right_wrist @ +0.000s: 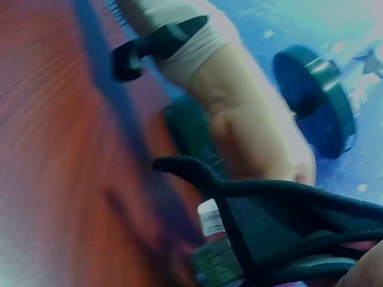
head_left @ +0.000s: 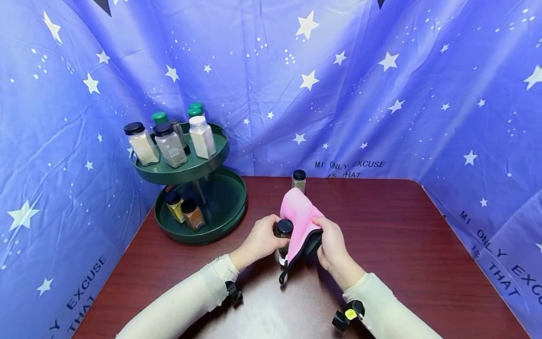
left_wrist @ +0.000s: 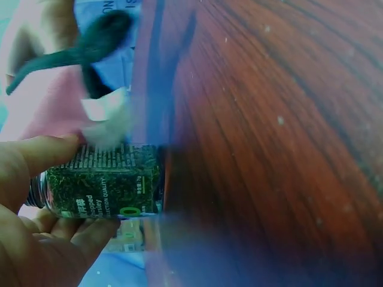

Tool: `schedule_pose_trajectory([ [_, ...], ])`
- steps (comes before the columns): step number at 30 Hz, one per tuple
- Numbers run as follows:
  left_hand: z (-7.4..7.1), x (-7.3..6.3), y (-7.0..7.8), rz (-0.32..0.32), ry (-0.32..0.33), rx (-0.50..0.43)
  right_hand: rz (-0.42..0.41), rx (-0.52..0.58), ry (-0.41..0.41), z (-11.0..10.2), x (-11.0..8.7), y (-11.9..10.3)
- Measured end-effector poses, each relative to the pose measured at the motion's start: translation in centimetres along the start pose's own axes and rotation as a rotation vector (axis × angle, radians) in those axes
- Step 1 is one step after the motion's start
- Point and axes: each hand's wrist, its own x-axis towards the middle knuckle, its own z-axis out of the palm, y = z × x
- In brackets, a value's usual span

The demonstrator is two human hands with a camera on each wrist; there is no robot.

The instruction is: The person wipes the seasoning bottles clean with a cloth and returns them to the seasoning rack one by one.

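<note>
My left hand (head_left: 264,237) grips a jar of chopped parsley (left_wrist: 114,179), its thumb and fingers round the glass below the black lid. Dark green flakes show through the printed side in the left wrist view. A pink cloth (head_left: 298,214) with black edging, a loop and a white tag is held in my right hand (head_left: 334,242), thumb on top. The cloth lies against the jar's right side. In the right wrist view the cloth's dark underside (right_wrist: 269,221) covers part of the jar.
A two-tier green turntable rack (head_left: 237,214) stands at the back left, with several jars above and two below. Another black-lidded jar (head_left: 298,181) stands at the table's back edge, behind the cloth. Starry blue curtains (head_left: 262,94) surround the wooden table (head_left: 402,235).
</note>
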Motion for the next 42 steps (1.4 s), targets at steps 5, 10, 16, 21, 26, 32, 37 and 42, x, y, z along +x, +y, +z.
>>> schedule_pose_trajectory([
  [5, 0.0, 0.0, -0.1, -0.005, -0.015, -0.012, -0.015, 0.080, -0.073, 0.3, -0.5, -1.5],
  [10, -0.1, 0.1, 0.0, 0.001, -0.015, -0.004, -0.008, 0.055, -0.077, -0.1, -0.4, -0.8],
  [16, -0.1, 0.1, 0.3, 0.001, -0.021, 0.013, 0.043, -0.022, -0.025, -1.3, 0.4, 1.7],
  [21, -0.1, 0.1, 0.2, -0.015, -0.018, 0.010, 0.075, -0.061, -0.003, -1.5, 0.6, 2.3],
  [26, 0.0, 0.0, 0.0, -0.021, -0.024, 0.004, 0.008, 0.009, -0.036, -0.7, 0.0, 0.3],
  [32, 0.2, -0.1, -0.2, -0.013, -0.023, 0.000, 0.010, 0.063, -0.108, -0.6, -0.4, -1.1],
  [37, 0.3, 0.0, -0.1, -0.002, -0.022, 0.013, 0.035, 0.022, -0.099, -1.2, 0.2, 0.3],
  [42, 0.1, 0.0, 0.0, -0.007, -0.018, 0.017, 0.074, -0.066, -0.061, -1.8, 0.8, 2.0],
])
